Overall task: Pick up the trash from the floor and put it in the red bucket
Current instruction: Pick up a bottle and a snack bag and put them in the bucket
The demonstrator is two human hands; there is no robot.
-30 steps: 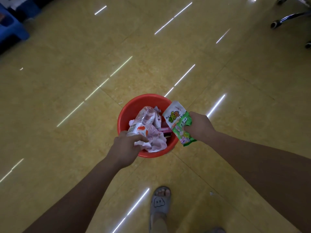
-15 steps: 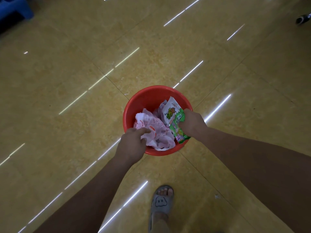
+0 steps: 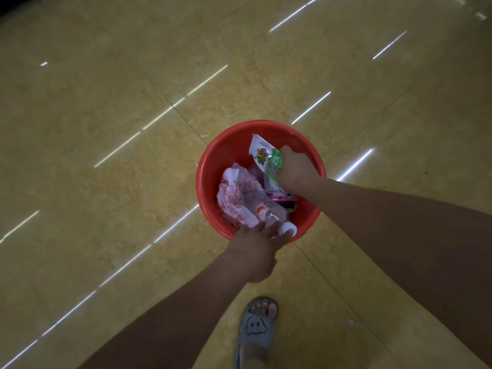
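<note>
The red bucket [image 3: 210, 161] stands on the floor [image 3: 106, 182], with a crumpled pink-and-white bag [image 3: 234, 190] already inside. The right hand [image 3: 295, 171] is within the bucket's mouth, fingers curled round a green-and-white snack packet [image 3: 262, 155]. The left hand [image 3: 259, 243] is at the near rim, fingers on the cap end of a clear bottle [image 3: 269, 211] lying on the bag. Whether they grip it or only rest on it I cannot tell. Both pieces are over the opening, so the step is the drop: let go low down, since the packet is light and could flutter out, then lift both hands straight up, clear of the rim.
</note>
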